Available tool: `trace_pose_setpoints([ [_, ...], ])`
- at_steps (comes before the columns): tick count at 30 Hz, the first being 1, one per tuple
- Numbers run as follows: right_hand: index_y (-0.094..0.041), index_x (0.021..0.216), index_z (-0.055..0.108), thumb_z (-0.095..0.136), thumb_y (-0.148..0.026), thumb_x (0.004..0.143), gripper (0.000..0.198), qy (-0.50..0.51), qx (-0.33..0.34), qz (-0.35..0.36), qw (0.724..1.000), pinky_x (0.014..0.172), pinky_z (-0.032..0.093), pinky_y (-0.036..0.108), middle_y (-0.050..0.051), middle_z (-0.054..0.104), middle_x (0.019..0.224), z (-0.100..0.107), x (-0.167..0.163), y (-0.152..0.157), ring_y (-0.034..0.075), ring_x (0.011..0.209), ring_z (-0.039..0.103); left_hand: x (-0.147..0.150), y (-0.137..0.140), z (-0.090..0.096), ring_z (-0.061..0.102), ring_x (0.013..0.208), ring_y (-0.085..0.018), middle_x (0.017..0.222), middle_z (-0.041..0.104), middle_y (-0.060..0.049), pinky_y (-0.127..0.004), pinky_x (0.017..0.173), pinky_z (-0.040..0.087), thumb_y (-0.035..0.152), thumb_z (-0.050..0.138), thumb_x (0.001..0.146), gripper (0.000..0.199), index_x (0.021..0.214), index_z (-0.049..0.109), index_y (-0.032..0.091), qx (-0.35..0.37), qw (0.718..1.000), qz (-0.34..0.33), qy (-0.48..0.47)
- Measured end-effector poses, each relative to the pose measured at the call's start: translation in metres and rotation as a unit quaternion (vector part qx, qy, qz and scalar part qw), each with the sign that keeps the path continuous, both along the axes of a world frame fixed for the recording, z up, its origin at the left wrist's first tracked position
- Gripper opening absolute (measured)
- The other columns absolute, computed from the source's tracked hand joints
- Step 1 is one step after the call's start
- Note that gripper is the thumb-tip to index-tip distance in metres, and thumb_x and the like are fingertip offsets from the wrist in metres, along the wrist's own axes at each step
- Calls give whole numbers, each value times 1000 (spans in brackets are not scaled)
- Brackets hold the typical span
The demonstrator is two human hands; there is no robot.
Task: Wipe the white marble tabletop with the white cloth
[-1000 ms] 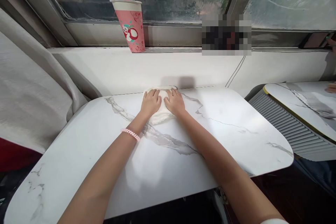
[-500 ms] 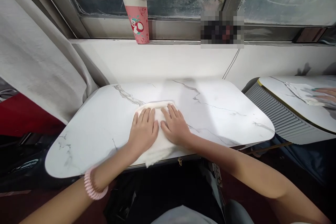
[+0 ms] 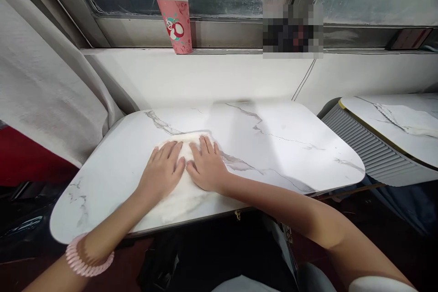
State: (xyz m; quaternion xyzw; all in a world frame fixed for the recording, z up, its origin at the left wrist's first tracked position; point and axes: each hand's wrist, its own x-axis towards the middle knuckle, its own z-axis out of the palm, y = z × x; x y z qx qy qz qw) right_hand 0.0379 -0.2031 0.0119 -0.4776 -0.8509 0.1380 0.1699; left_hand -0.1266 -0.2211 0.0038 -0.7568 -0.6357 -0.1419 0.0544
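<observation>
Two hands at work, palms down, side by side on one white cloth. Far left: pale curtain (image 3: 41, 96) hanging beside the marble-patterned surface (image 3: 280, 146). Lower left: pink coiled bracelet (image 3: 87, 262) on the left wrist. Next, left hand (image 3: 162, 173), fingers stretched out and slightly spread, pressing flat, gripping nothing. Under and between both palms, white cloth (image 3: 186, 142), lying left of centre on the surface, its far edge showing past the fingertips and its near part reaching toward the near rim. Just beside, almost touching at the thumbs, right hand (image 3: 207, 169), likewise flat and splayed on the cloth, closed around nothing.

Judged from the pose: mid-wipe, cloth pushed along the top under both palms. Called for in any further stroke: even downward pressure, hands kept together so the cloth does not bunch, care near the rim so it does not slide off.

Up on the window ledge, well apart: pink paper cup (image 3: 175, 18) with a red straw. Far right: neighbouring marble-patterned table (image 3: 393, 123).
</observation>
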Motion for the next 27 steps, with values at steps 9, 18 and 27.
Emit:
trace_pose_setpoints([
  [9,-10,148,42,38,-34,102,53,28,3,-54,998,123,20,54,23,29,161,-1,-49,95,32,153,21,-46,112,6,44,141,-32,148,52,-16,-55,120,31,37,26,98,56,141,52,12,-28,1000,-10,-6],
  [18,-12,142,48,35,-35,100,50,26,32,-132,990,120,7,69,21,35,159,-3,-65,175,37,152,20,-66,223,-4,50,134,-30,142,58,-12,-52,115,38,37,30,95,52,136,57,20,-3,997,-71,-34],
  [27,-13,135,52,37,-36,99,46,44,51,-150,986,122,9,64,19,46,150,-8,-72,204,32,147,29,-70,243,-4,54,128,-31,136,62,-13,-50,112,41,41,26,94,56,134,58,16,0,997,-65,-47],
])
